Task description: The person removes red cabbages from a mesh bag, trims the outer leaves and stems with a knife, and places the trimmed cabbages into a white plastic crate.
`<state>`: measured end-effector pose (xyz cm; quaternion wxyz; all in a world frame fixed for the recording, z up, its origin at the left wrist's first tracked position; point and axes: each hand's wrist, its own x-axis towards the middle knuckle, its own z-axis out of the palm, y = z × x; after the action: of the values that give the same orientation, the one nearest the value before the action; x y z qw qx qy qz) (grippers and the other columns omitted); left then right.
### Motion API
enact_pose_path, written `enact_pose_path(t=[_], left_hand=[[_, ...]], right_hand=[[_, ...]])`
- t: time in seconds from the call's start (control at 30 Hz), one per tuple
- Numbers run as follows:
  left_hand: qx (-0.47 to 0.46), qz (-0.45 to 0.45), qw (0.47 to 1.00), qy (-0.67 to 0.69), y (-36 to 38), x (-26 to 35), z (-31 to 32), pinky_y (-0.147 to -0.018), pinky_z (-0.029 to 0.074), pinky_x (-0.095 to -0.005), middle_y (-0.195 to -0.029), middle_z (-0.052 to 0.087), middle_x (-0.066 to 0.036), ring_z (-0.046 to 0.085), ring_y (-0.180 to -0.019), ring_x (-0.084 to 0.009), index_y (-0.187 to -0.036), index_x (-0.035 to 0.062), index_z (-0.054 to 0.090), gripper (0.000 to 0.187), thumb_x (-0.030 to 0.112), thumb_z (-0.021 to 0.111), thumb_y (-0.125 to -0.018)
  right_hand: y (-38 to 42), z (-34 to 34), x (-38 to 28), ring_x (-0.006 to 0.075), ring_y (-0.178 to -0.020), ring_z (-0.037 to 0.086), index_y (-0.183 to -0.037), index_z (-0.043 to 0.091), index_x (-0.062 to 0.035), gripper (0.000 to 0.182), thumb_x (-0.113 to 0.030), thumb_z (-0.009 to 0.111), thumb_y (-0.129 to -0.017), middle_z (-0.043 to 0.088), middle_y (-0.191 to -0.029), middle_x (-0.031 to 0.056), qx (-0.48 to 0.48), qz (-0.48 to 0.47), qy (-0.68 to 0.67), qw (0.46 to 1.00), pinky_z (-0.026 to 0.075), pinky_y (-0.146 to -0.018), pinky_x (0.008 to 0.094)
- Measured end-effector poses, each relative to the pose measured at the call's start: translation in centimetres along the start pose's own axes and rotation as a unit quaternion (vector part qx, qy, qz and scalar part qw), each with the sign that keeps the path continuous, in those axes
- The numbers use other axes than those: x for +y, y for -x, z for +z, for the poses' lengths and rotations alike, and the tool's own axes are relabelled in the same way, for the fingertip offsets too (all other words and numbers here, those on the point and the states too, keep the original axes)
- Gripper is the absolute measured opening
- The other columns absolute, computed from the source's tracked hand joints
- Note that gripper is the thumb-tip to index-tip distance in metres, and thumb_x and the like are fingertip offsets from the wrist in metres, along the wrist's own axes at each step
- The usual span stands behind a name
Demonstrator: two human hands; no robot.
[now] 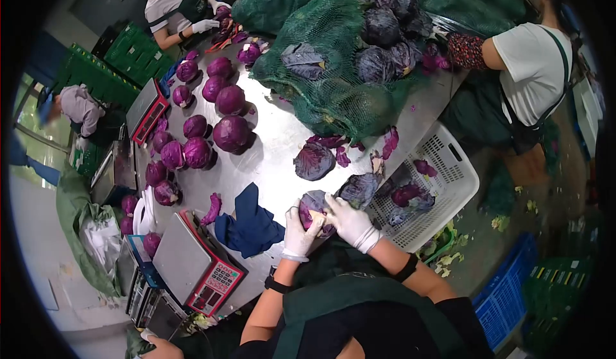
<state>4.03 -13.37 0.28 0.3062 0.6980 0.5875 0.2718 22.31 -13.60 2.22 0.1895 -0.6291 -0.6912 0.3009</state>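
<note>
A red cabbage (314, 200) is held at the table's near edge, its pale cut stem end turned towards me. My left hand (299, 234), in a white glove, grips its left side with the thumb by the stem. My right hand (353, 224), gloved too, is closed on the right side, fingers at the upper leaves. Just beyond the right fingers lies a dark purple cabbage leaf (359, 191). Another dark-leaved cabbage (314, 161) rests a little farther up the table, close to torn leaf scraps (342, 157).
A white perforated crate (459, 186) with leaves stands at right. Peeled cabbages (232, 134) cover the table's left; a blue cloth (250, 224) and weighing scale (215, 288) sit nearer. Beyond is a green net sack (321, 57) of cabbages. Co-workers (523, 70) stand around the table.
</note>
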Motion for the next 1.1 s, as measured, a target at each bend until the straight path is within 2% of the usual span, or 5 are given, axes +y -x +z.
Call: enact_pose_path(t=[0.27,0.53,0.6,0.67,1.1], left_hand=[[-0.195,-0.159,0.892,0.376,1.0,-5.0,-6.3,-0.105,0.028,-0.0345,-0.132,0.036,-0.015,0.034,-0.125,-0.0233,-0.140,0.0018,0.019,0.086,0.023,0.071,-0.075],[-0.086,-0.389,0.832,0.386,-0.8,-5.2,-5.4,-0.087,0.046,-0.0318,-0.116,0.051,-0.016,0.058,-0.096,-0.0250,-0.118,0.0030,0.040,0.048,0.041,0.051,-0.090],[-0.077,-0.242,0.959,0.129,-0.5,-6.4,-4.0,-0.087,0.045,-0.0391,-0.111,0.052,-0.021,0.057,-0.095,-0.0337,-0.118,0.0006,0.039,0.056,0.047,0.049,-0.089],[0.042,-0.040,0.992,0.111,-1.7,-4.6,-2.4,-0.091,0.041,-0.0404,-0.113,0.050,-0.026,0.053,-0.103,-0.0369,-0.125,-0.0048,0.036,0.064,0.045,0.052,-0.088],[-0.029,-0.049,0.996,0.067,-4.2,-1.4,-2.8,-0.092,0.040,-0.0382,-0.112,0.046,-0.025,0.049,-0.106,-0.0350,-0.123,-0.0102,0.037,0.082,0.034,0.075,-0.066]], right_hand=[[-0.7,-3.2,11.2,0.0317,-0.071,0.061,-0.109,0.056,-0.0083,0.029,-0.027,0.052,-0.088,0.060,-0.077,0.0178,0.055,0.270,-0.289,0.917,0.050,-0.062,0.0393],[0.4,-7.6,4.1,0.0259,-0.069,0.060,-0.117,0.054,-0.0092,0.033,-0.009,0.052,-0.083,0.058,-0.090,0.0138,0.265,-0.067,0.009,0.962,0.050,-0.059,0.0330],[0.3,-4.3,0.1,0.0297,-0.091,0.061,-0.121,0.050,-0.0025,0.039,-0.013,0.054,-0.084,0.057,-0.109,0.0185,-0.010,0.147,-0.376,0.915,0.050,-0.078,0.0350],[-1.3,0.1,-0.1,0.0324,-0.123,0.042,-0.131,0.039,-0.0027,0.049,-0.021,0.051,-0.087,0.046,-0.127,0.0237,-0.028,-0.027,-0.183,0.982,0.038,-0.099,0.0355],[-6.1,2.0,0.5,0.0331,-0.077,0.061,-0.102,0.056,-0.0074,0.022,-0.023,0.050,-0.088,0.062,-0.083,0.0182,0.054,-0.054,-0.084,0.994,0.049,-0.069,0.0397]])
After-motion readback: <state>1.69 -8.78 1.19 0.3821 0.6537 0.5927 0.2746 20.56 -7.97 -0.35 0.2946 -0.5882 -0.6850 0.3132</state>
